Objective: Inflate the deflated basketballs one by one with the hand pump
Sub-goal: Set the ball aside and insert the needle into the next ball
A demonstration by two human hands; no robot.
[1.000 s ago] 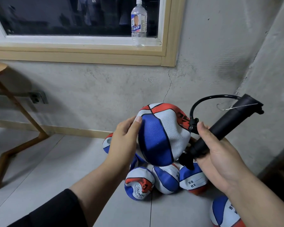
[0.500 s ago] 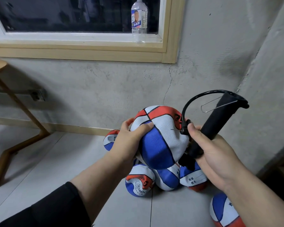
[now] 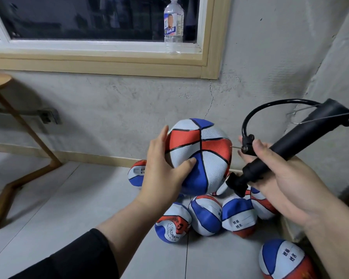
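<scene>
Far left: wooden stool, cut off by the frame edge, one bent leg reaching the floor. Beside it on the wall, a small grey fitting, too blurred to name. Above, window dark, nothing legible behind the glass; water bottle upright on the sill, cap clipped by the top edge.

Centre: left hand curled round the held basketball, thumb pressed into the blue panel, fingers hidden behind the ball's far side. Ball raised above the floor, skin dented and slack. Below it, pile of deflated basketballs on the floor, several partly covered by the raised ball and both hands; exact count unclear.

Right: right hand gripping the black hand pump around its barrel, handle end low. Hose looping from the upper end to a needle, thin, faint, tip just beside the ball; contact impossible to tell. Lower right: another basketball, cut off by the bottom edge.
</scene>
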